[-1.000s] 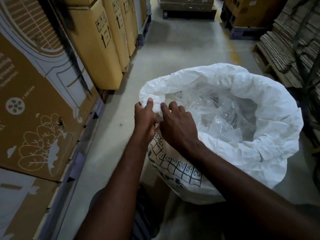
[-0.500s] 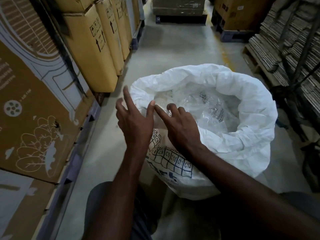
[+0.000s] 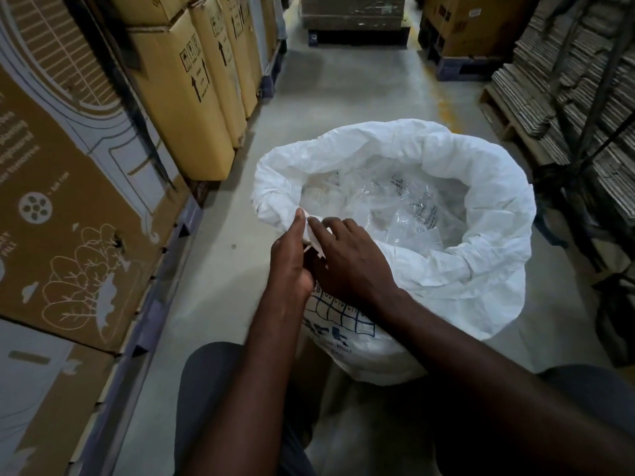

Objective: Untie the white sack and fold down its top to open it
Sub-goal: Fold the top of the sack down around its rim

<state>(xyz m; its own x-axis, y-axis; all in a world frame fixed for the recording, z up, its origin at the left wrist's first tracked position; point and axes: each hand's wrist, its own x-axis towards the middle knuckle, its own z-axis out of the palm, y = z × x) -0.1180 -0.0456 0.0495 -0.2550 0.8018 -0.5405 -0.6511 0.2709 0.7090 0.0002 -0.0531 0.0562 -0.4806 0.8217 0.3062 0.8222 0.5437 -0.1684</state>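
Observation:
The white sack [image 3: 488,187] stands open on the concrete floor, its top rolled down into a thick rim all round. Clear plastic bags with black print [image 3: 409,214] fill the inside. Blue grid printing shows on the near side below the rim. My left hand [image 3: 292,259] and my right hand [image 3: 347,259] meet at the near-left part of the rim. Both pinch a fold of the white fabric between thumb and fingers.
Tall cardboard boxes [image 3: 178,87] on pallets line the left side of the aisle. Stacks of flattened cardboard [image 3: 563,73] and a dark metal frame stand on the right. More boxes on pallets [image 3: 354,18] close the far end. My knees show at the bottom.
My left hand, open with fingers spread half a second ago, has closed on the rim again. The right hand has pinched the same fold. The view has shifted slightly.

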